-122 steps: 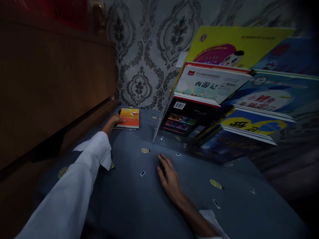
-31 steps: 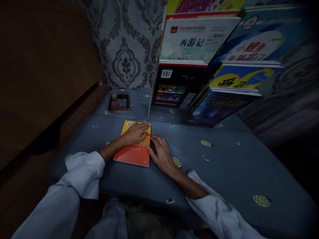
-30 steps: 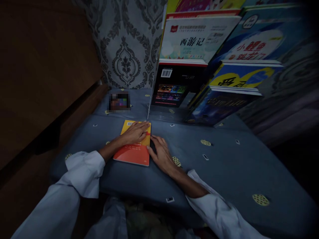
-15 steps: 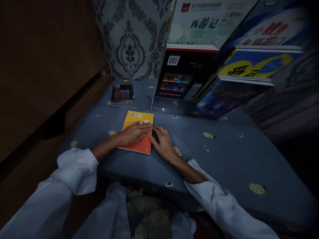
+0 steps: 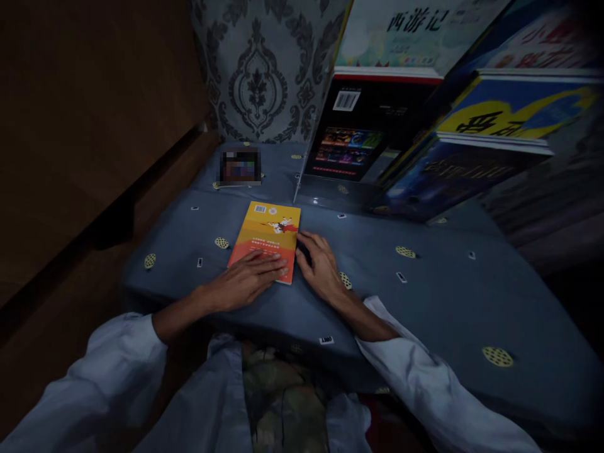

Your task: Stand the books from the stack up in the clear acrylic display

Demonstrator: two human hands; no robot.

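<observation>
A yellow and orange book (image 5: 268, 234) lies closed on the blue patterned cloth, with a barcode near its far edge. Flat across the book's near, orange part rests my left hand (image 5: 250, 277), its fingers stretched to the right. At the book's right edge is my right hand (image 5: 319, 263), resting on the cloth with slightly bent, parted fingers and the thumb by the edge. Neither hand grips anything.
A clear stand (image 5: 325, 196) holds several upright books, among them a black book (image 5: 358, 126) and a dark blue book (image 5: 465, 173). A small pixelated item (image 5: 240, 168) lies at the back left. Brown wooden furniture (image 5: 94, 126) borders the left side.
My left hand has slid toward me, from the book's middle to its near part, uncovering the picture and print. My right hand stays by the right edge. The view has shifted slightly.
</observation>
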